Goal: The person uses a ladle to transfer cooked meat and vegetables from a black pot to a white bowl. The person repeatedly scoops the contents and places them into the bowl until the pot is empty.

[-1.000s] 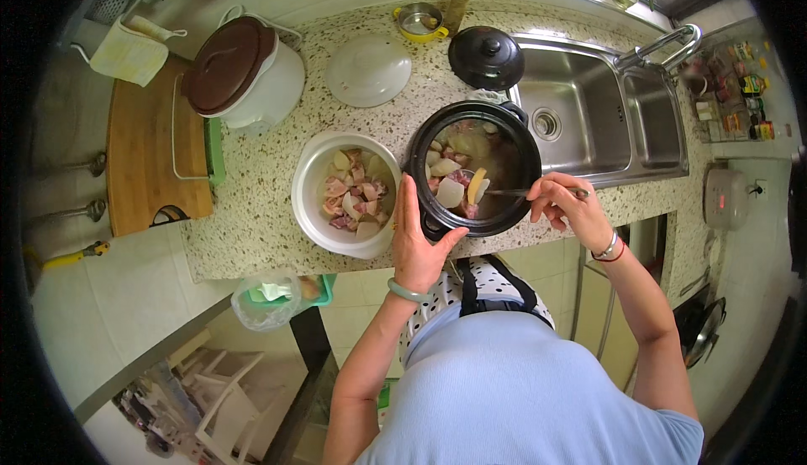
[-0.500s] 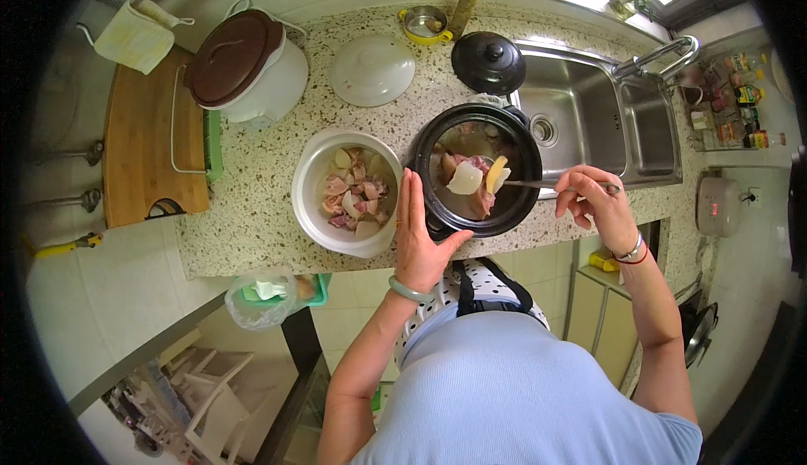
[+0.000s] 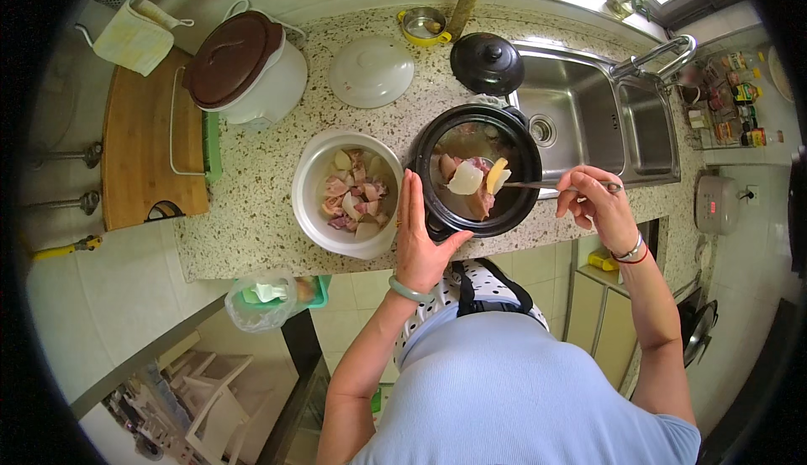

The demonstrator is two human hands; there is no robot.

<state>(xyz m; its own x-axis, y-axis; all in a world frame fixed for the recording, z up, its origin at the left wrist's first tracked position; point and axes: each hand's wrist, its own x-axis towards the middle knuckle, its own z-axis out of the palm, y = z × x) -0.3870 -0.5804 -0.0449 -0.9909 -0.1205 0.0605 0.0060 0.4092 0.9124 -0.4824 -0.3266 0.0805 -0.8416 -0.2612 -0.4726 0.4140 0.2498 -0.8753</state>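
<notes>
My right hand (image 3: 595, 204) grips the thin handle of a metal ladle (image 3: 534, 184) over the black pot (image 3: 538, 162). Heaped on the ladle are meat pieces, a white chunk (image 3: 465, 178) and a yellowish slice (image 3: 498, 171); they mostly hide its bowl. Liquid with more pieces lies below in the pot. With fingers straight and thumb spread, my left hand (image 3: 424, 242) rests against the pot's near left side. Just left of it stands a white pot (image 3: 304, 204) holding cut meat (image 3: 357, 192) and pale chunks.
Behind lie a white lid (image 3: 371, 72) and a black lid (image 3: 487, 63), near a small yellow-handled pan (image 3: 424, 26). A steel sink (image 3: 580, 104) is at right. At left stand a white cooker with brown lid (image 3: 235, 62) and a wooden board (image 3: 143, 146). A plastic bag (image 3: 261, 301) hangs at the counter's front.
Almost nothing differs. The loaded ladle stays over the black pot, and both hands keep their places.
</notes>
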